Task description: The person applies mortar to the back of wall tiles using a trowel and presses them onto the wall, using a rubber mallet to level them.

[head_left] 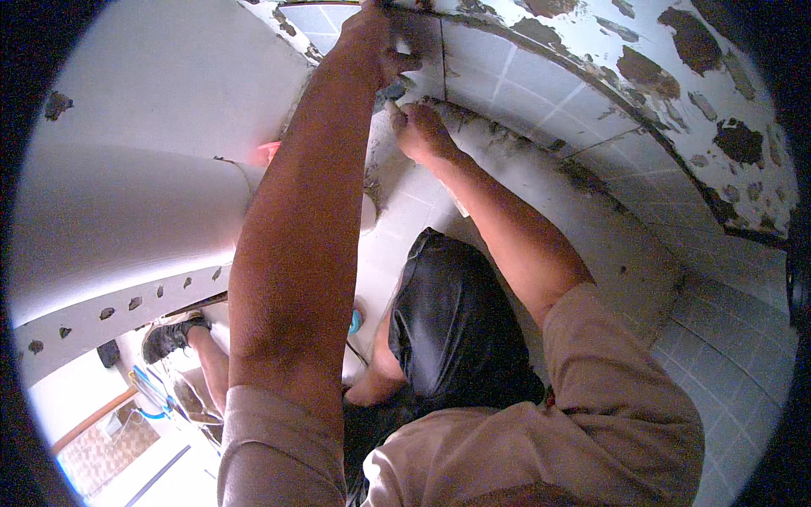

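My left hand (372, 46) reaches up to the top of the view and rests against the pale tiled wall (481, 63). Its thumb stands apart, while the other fingers are partly cut off or hidden. Just below and to the right, my right hand (425, 133) is closed around a small tool with a pale handle (391, 108). A dark grey patch (394, 89) lies beyond the handle's tip, near the left thumb; whether it is the tool's blade or wet mortar I cannot tell.
A white wall with dark patches (646, 72) rises at upper right, above a rough, dirty ledge (541, 165). A smooth white surface (127, 194) closes the left side. A short white pipe (367, 213) stands low by my left forearm. A leg with a dark shoe (173, 336) shows lower left.
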A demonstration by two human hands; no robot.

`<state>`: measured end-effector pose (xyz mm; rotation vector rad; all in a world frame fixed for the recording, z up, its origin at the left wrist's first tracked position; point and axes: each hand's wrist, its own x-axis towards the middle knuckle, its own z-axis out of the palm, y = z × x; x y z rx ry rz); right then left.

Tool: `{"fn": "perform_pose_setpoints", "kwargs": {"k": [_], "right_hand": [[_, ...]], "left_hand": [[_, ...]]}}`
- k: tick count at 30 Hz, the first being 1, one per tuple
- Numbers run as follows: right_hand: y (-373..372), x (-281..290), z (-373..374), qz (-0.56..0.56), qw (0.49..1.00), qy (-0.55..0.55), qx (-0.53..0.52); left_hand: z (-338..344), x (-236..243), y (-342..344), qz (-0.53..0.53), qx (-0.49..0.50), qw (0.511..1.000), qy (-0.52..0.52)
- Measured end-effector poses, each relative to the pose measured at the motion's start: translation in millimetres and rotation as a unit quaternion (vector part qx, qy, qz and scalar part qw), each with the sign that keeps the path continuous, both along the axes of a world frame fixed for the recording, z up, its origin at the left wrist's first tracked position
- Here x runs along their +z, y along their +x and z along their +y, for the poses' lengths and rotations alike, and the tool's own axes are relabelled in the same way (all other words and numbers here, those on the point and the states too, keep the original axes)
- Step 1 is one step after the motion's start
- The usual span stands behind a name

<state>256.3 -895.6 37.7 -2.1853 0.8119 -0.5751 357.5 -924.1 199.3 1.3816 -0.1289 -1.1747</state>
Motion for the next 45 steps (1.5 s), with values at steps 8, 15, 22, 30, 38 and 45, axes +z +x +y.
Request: {"fn": "perform_pose_setpoints", "kwargs": {"k": [8, 15, 22, 30, 38, 45], "right_hand": [[-7.0, 2.8, -3.4, 0.018, 0.999, 0.036, 0.018], [-11.0, 8.2, -4.5, 0.003, 0.996, 0.065, 0.054], [-12.4, 3.1, -4.6, -0.044, 0.998, 0.047, 0.016], [-3.7, 8.0, 3.9, -0.015, 0.998, 0.053, 0.041], [11.1, 24.1, -10.2, -0.006, 0.996, 0.051, 0.071], [28.6, 13.2, -10.1, -0.053, 0.998, -0.014, 0.028]], "left_hand": [[5.0, 30.8, -20.4, -0.020, 0.045, 0.991, 0.126], [2.6, 5.3, -6.2, -0.047, 0.038, 0.997, 0.040], [14.3, 32.9, -25.4, -0.045, 0.024, 0.987, 0.150], [10.5, 1.3, 2.2, -0.149, 0.108, 0.978, 0.096], [6.0, -19.8, 20.3, -0.235, 0.128, 0.959, 0.090], [1.6, -33.6, 34.1, -0.299, 0.110, 0.941, 0.113]]}}
